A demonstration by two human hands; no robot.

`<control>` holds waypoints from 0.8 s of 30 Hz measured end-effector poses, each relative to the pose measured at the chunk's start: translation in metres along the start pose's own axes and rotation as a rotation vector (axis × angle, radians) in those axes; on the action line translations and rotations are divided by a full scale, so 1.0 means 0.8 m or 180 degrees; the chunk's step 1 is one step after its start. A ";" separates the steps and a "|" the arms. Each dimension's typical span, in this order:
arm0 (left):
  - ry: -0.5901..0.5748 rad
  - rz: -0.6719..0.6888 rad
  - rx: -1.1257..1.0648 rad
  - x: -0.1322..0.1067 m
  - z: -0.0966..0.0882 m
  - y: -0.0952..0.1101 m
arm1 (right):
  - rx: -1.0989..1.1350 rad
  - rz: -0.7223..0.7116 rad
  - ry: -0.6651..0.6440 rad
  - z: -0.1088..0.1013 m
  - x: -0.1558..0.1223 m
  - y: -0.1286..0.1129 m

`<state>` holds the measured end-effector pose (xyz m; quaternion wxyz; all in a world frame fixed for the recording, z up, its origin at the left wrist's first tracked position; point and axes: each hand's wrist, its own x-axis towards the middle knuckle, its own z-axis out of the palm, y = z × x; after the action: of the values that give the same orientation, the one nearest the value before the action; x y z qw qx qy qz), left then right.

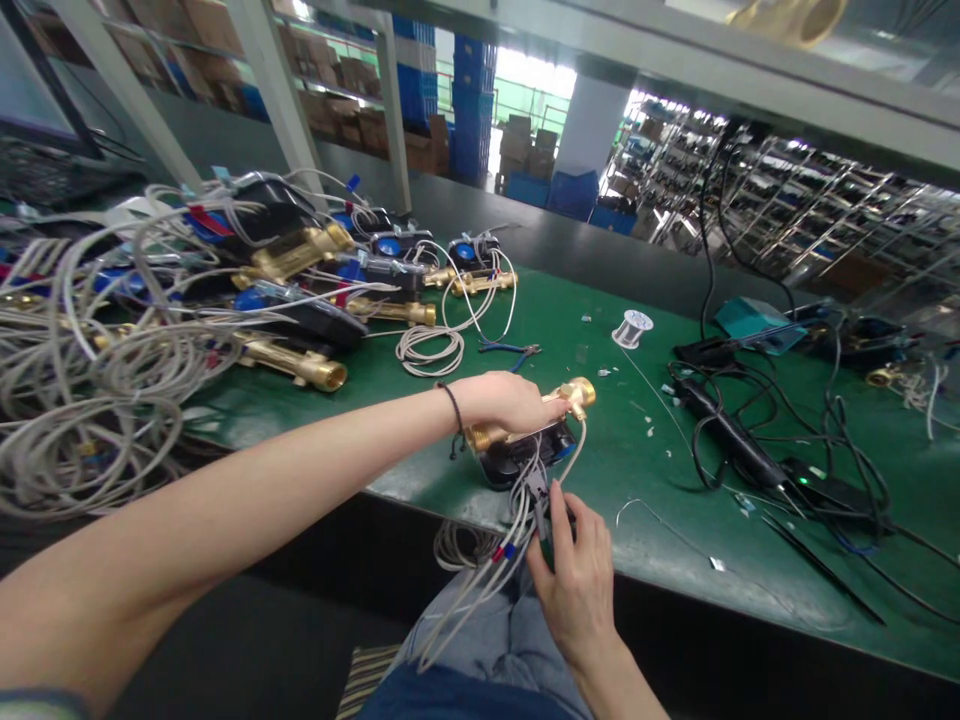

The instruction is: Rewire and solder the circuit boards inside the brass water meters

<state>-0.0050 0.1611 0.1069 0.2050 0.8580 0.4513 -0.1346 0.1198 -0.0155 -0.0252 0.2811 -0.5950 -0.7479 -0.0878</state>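
My left hand (514, 402) is closed over the brass body of a water meter (579, 393) near the table's front edge. The meter's black housing (504, 464) faces toward me, and part of it is hidden under the hand and wires. In my right hand (579, 570) is a pair of pliers (537, 490), its grey jaws up against the wires at the housing. Whether the jaws grip a wire I cannot tell. Grey cables (480, 585) with red and blue tags run from the meter over the edge toward my lap.
Several meters with tangled cables (127, 350) are piled on the left. Beyond my hands lie blue-handled pliers (512, 349) and a solder spool (632, 329). On the right are a black corded soldering tool (727, 435), tweezers (825, 570) and loose cords. A shelf beam (675, 50) crosses overhead.
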 end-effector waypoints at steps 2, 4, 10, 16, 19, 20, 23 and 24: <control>0.0002 -0.0020 0.0017 0.000 0.000 0.001 | 0.0108 0.0011 0.0073 0.005 -0.002 0.001; 0.0007 -0.0036 0.0034 0.000 0.000 0.002 | 0.0195 0.0038 0.0135 0.009 -0.004 0.001; 0.0019 -0.0039 0.0084 -0.001 -0.001 0.003 | 0.0393 0.0154 0.0199 0.015 -0.008 0.000; 0.0034 0.0028 0.0155 0.000 0.000 0.000 | 0.0516 0.0164 0.0275 0.013 -0.007 0.001; 0.0047 0.0077 0.0187 0.003 0.003 -0.002 | 0.0601 0.0212 0.0278 0.012 -0.008 0.001; 0.0053 0.0094 0.0199 0.004 0.003 -0.002 | 0.0632 0.0229 0.0276 0.012 -0.008 0.001; 0.0070 0.0128 0.0229 0.002 0.001 -0.002 | 0.0689 0.0228 0.0245 0.012 -0.008 0.002; 0.0075 0.0135 0.0242 0.000 -0.002 -0.001 | 0.0683 0.0206 0.0229 0.011 -0.007 0.003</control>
<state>-0.0053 0.1622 0.1078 0.1698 0.8761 0.4300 -0.1372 0.1202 -0.0154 -0.0362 0.3726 -0.5817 -0.7228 -0.0194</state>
